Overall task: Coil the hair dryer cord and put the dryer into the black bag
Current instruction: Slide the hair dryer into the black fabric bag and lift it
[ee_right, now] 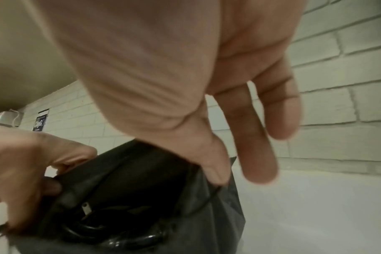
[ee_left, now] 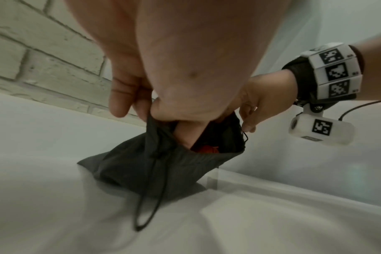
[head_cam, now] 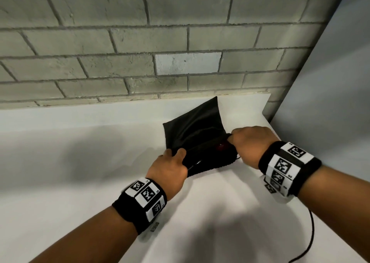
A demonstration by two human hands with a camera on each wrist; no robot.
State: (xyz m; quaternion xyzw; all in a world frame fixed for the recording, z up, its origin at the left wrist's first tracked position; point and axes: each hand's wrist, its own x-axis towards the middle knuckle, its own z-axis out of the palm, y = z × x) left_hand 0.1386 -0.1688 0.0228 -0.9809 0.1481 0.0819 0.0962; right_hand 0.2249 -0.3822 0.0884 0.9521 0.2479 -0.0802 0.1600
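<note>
- Hair dryer [ee_left: 208, 149]: only a red patch of it shows, deep in the mouth of the black bag [head_cam: 197, 130], which sits right of centre in the head view on the white counter [head_cam: 80, 146]; in the right-wrist view, glossy loops of the cord [ee_right: 111, 235] and a metal plug prong [ee_right: 86, 208] lie inside the opening at the lower left of the frame
- Left hand [head_cam: 170, 167]: at the lower-left rim of the bag in the head view, it pinches the hem; the left-wrist view shows its thumb outside the fabric and at least one finger tucked inside the mouth, holding that side up
- Drawstring [ee_left: 146, 211]: a thin black loop hangs from the hem down the front of the bag, at the lower centre of the left-wrist view, slack and not pulled
- Right hand [head_cam: 251, 142]: at the right rim of the bag, it pinches the opposite hem between thumb and forefinger, while its two outer fingers [ee_right: 278, 110] stay straight and clear of the cloth at the right of the right-wrist view
- Step in hand, as I judge it: the coiling looks done and the dryer is already inside, so the hands are spreading the mouth to settle the load
- Next move would call for keeping both hems lifted so nothing spills out, checking that the prong and cord loops sit below the rim, then perhaps drawing the string closed
- A black cable [head_cam: 309, 234] runs off the lower right of the head view; it appears to belong to the wrist rig
</note>
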